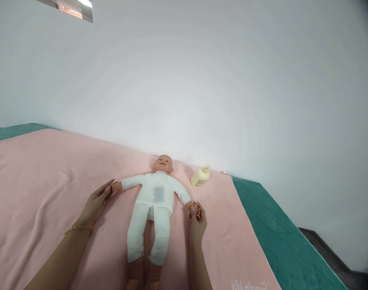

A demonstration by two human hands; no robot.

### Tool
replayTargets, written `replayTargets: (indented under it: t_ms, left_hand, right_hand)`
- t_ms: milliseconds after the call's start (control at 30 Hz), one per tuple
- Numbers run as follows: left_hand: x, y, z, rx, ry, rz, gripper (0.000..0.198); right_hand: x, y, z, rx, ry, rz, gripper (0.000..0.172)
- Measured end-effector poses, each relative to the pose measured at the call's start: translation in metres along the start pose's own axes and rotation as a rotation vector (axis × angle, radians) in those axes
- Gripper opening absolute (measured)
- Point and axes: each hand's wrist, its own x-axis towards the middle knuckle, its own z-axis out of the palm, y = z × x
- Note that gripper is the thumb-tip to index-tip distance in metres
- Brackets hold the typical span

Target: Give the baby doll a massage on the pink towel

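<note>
A baby doll [147, 199] with a white cloth body lies on its back on a pink blanket [90, 173], head toward the wall and arms spread out. My left hand [96, 201], with a bracelet at the wrist, pinches the doll's hand on the left side. On the other side, my right hand [198, 217] has its fingers closed around the doll's other hand. A grey rectangle shows on the doll's belly. Just beyond my right hand, a pale yellow pump bottle [200, 177] rests tilted on the blanket.
Green bedding [280, 225] shows along the right side of the pink blanket, and another green strip [17, 131] at the far left. A white wall [184, 80] rises directly behind the doll's head. Dark flooring [325, 251] is visible at the lower right.
</note>
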Motion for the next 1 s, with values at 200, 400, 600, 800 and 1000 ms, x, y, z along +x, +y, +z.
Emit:
replayTargets:
  t_ms: [200, 400, 600, 800, 1000]
  left_hand:
    - [-0.008, 0.008, 0.005, 0.076, 0.003, 0.003, 0.079]
    - [-0.009, 0.005, 0.004, 0.151, -0.005, 0.045, 0.073]
    - [-0.007, 0.002, 0.004, 0.198, 0.025, 0.063, 0.058]
    - [-0.003, -0.004, 0.004, 0.129, 0.027, 0.071, 0.059]
    - [-0.003, -0.003, 0.003, 0.089, 0.032, 0.05, 0.068]
  right_hand:
    - [-0.003, -0.002, 0.002, -0.023, -0.017, 0.018, 0.064]
    - [-0.004, 0.0, 0.002, -0.058, -0.026, 0.019, 0.057]
    - [-0.003, 0.002, 0.003, -0.09, -0.003, 0.006, 0.059]
    - [-0.002, 0.002, 0.003, -0.119, 0.011, -0.013, 0.061]
    - [-0.004, -0.002, 0.002, -0.132, 0.02, -0.012, 0.063]
